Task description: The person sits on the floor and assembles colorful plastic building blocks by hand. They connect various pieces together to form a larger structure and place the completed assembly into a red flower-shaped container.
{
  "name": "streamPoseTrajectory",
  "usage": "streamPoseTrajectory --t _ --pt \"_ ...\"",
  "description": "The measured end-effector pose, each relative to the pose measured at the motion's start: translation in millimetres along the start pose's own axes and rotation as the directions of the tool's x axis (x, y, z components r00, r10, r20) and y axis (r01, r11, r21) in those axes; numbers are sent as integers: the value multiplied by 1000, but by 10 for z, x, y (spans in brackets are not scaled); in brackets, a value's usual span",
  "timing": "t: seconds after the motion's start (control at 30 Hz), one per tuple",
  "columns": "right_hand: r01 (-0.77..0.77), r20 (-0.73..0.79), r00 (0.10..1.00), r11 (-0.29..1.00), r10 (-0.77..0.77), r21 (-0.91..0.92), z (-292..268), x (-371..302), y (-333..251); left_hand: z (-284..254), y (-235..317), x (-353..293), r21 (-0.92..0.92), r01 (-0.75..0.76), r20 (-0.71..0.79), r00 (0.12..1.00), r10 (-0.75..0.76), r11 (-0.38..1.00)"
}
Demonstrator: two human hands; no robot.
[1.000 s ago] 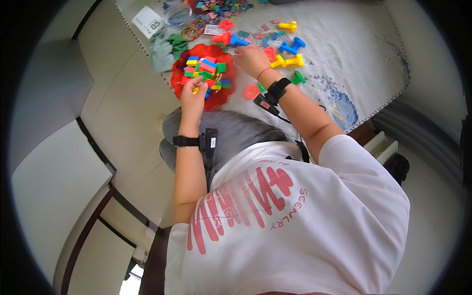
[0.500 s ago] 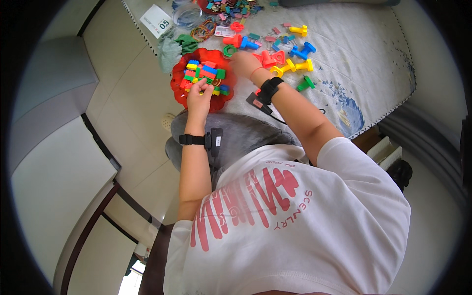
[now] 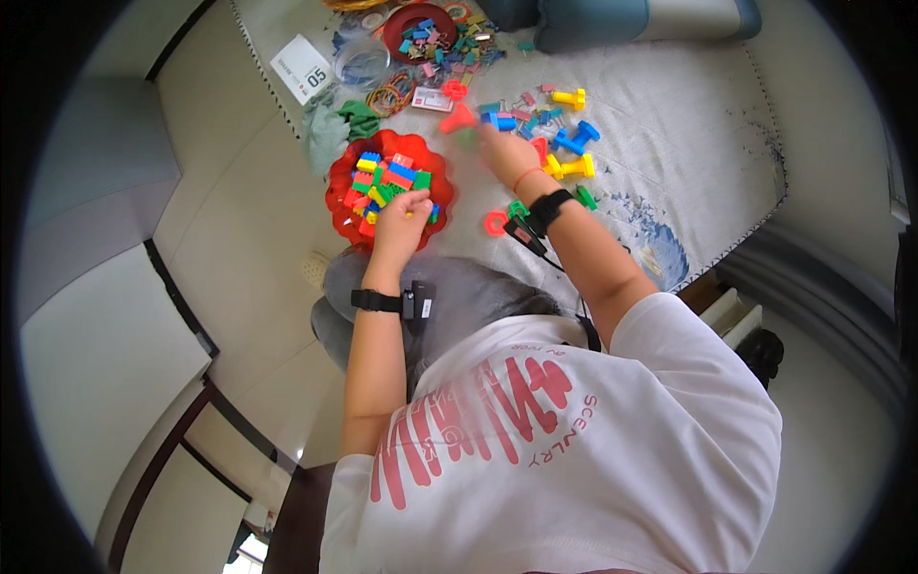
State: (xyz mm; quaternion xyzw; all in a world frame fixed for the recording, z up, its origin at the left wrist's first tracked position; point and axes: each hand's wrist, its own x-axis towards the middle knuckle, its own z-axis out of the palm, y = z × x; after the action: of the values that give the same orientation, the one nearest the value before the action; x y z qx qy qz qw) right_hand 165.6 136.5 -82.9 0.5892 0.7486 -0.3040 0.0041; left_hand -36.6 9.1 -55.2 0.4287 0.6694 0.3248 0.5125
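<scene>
My left hand point(image 3: 404, 225) is over the right side of a red scalloped bowl point(image 3: 340, 222) filled with building blocks point(image 3: 394, 172). Its fingers are curled together; whatever they hold is hidden. On the table to the right, my right hand point(image 3: 509, 158) is smeared by motion, and a blurred green toy nut point(image 3: 469, 138) shows at its fingertips. Around it lie a red plastic bolt point(image 3: 457, 119), a blue bolt point(image 3: 499, 121) and yellow bolts point(image 3: 576, 166). A red nut point(image 3: 495, 223) and a green piece point(image 3: 518, 209) sit beside my right wrist.
Binder clips fill a dark red dish point(image 3: 390, 38) and spread beside it at the back. Nearby are a clear round container point(image 3: 361, 63), rubber bands point(image 3: 390, 99), a white card point(image 3: 301, 69) and a green cloth point(image 3: 360, 121). A grey-blue cushion-like object point(image 3: 593, 24) lies at the far edge.
The view has shifted, so the table sits lower. The green nut has left its spot and moved right with my right hand. My left hand has shifted toward the bowl's right side.
</scene>
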Motion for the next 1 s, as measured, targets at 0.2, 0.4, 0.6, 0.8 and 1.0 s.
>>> streamPoseTrajectory --t 0.2,0.4,0.6,0.8,1.0 --pt "68 -23 998 994 -66 86 -197 -349 663 241 131 -22 410 -4 172 982 -73 912" --pt "91 -129 988 995 -84 52 -498 -752 959 385 280 88 838 -125 164 986 -25 531" --pt "87 88 993 995 -83 -52 -607 -1037 934 431 236 139 803 -186 168 982 85 566" --pt "160 -43 987 984 -157 78 -422 -1083 1115 239 -12 172 288 -125 106 990 98 950" --pt "232 -263 934 970 -242 -71 -345 -1094 1245 -90 61 -17 -233 131 144 985 -99 964"
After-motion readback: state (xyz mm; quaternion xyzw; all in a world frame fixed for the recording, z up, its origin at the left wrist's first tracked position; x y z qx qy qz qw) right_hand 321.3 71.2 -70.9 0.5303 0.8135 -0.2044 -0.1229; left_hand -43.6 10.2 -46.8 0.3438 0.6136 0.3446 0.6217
